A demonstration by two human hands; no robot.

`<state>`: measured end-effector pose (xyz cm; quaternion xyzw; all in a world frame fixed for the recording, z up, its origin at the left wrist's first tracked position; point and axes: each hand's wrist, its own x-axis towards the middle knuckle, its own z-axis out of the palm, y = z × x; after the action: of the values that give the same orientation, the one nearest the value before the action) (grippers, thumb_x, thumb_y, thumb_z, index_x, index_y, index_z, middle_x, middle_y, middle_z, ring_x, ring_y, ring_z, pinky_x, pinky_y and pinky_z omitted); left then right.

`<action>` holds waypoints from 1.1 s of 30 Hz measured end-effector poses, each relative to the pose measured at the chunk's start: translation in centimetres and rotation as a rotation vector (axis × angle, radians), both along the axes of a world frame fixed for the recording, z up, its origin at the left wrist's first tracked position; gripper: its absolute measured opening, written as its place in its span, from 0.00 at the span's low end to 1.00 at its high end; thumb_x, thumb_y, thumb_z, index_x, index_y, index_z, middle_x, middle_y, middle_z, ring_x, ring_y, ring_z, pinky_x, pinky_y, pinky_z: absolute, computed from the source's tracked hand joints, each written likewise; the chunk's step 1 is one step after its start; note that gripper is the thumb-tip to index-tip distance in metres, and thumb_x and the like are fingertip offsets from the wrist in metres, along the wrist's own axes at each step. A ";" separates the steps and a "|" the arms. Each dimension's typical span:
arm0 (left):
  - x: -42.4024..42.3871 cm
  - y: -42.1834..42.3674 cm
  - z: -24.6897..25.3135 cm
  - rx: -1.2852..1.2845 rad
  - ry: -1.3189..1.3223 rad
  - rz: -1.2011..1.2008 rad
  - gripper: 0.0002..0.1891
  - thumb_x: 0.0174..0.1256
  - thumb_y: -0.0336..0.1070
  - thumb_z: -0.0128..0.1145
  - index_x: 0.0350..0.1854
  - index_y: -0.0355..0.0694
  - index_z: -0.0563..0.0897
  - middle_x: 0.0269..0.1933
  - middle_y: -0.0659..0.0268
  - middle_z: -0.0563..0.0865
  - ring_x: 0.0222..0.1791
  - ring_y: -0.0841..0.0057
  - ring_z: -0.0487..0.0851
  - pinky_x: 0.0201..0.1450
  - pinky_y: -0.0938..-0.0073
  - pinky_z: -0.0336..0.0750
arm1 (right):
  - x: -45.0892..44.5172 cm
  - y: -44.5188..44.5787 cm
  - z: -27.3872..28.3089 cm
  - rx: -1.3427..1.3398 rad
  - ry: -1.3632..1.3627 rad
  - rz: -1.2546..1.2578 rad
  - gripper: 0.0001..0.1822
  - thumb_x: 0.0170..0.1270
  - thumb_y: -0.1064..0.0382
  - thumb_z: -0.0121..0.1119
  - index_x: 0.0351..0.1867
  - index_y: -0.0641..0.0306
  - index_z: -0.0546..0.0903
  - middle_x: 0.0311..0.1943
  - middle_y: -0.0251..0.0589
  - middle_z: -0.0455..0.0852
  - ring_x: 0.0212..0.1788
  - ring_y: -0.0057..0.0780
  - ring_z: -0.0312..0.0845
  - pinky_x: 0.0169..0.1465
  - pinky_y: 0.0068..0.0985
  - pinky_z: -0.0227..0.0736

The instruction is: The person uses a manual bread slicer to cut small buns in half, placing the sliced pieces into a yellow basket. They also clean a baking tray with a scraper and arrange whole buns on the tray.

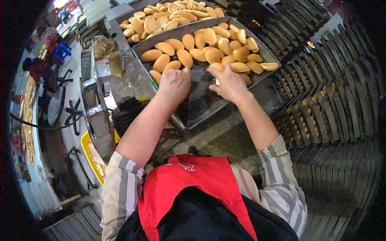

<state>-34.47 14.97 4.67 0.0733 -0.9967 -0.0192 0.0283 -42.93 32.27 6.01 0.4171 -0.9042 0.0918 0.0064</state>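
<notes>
A large metal tray (202, 93) lies before me, its far part covered with oval golden bread rolls (185, 58) and its near part bare and dark. At the tray's left side, my left hand (175, 85) is curled downward beside the nearest rolls. Its fingertips are hidden, so whether it holds anything cannot be seen. Farther right, my right hand (229, 84) has its fingers and thumb around a bread roll (217, 67), whose pale side shows between them. Several rolls near the right rim lie on their sides with lighter faces up.
A second tray heaped with rolls (162, 21) stands behind the first. Dark slatted racks (325, 99) with rolls among them fill the right. At left are plastic bags (110, 57), a yellow crate (90, 156), a blue stool (62, 52) and a person in red (37, 70).
</notes>
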 end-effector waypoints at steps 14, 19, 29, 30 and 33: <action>25.3 -10.4 6.4 1.075 1.289 0.002 0.28 0.56 0.20 0.56 0.62 0.36 0.66 0.56 0.60 0.75 0.54 0.68 0.76 0.60 0.65 0.72 | 0.7 -0.8 2.6 -0.634 -0.292 0.237 0.30 0.59 0.72 0.56 0.65 0.56 0.66 0.61 0.44 0.70 0.65 0.36 0.62 0.68 0.31 0.55; 24.7 -11.7 2.0 0.999 1.076 0.203 0.27 0.50 0.22 0.65 0.55 0.36 0.72 0.51 0.62 0.80 0.51 0.75 0.79 0.55 0.73 0.73 | 4.6 -6.6 8.2 -0.738 -0.418 0.521 0.27 0.63 0.74 0.52 0.65 0.63 0.64 0.63 0.39 0.68 0.61 0.27 0.68 0.60 0.25 0.69; 25.7 -15.6 2.5 0.226 0.700 0.060 0.08 0.52 0.27 0.63 0.36 0.36 0.82 0.37 0.62 0.85 0.39 0.61 0.81 0.45 0.70 0.75 | 13.8 -20.9 14.4 -0.382 -0.222 1.155 0.30 0.51 0.70 0.63 0.59 0.59 0.73 0.54 0.44 0.78 0.56 0.37 0.74 0.60 0.30 0.67; 26.1 -15.4 2.6 0.272 0.807 0.110 0.08 0.53 0.26 0.62 0.36 0.36 0.82 0.37 0.61 0.85 0.38 0.63 0.82 0.45 0.71 0.75 | 14.9 -21.9 14.2 -0.334 -0.161 1.196 0.29 0.49 0.69 0.64 0.57 0.55 0.75 0.48 0.46 0.79 0.51 0.43 0.76 0.57 0.32 0.69; 26.7 -15.7 2.0 0.610 1.082 0.246 0.05 0.57 0.27 0.60 0.36 0.36 0.82 0.33 0.59 0.85 0.35 0.68 0.83 0.41 0.73 0.74 | 17.5 -23.4 13.6 -0.161 -0.061 1.219 0.28 0.50 0.67 0.63 0.56 0.52 0.75 0.44 0.47 0.79 0.49 0.47 0.76 0.55 0.35 0.71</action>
<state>-7.78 -0.72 6.71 0.1721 -0.7753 -0.3332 0.5082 -25.41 8.91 19.59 0.8544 -0.4930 0.1587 -0.0417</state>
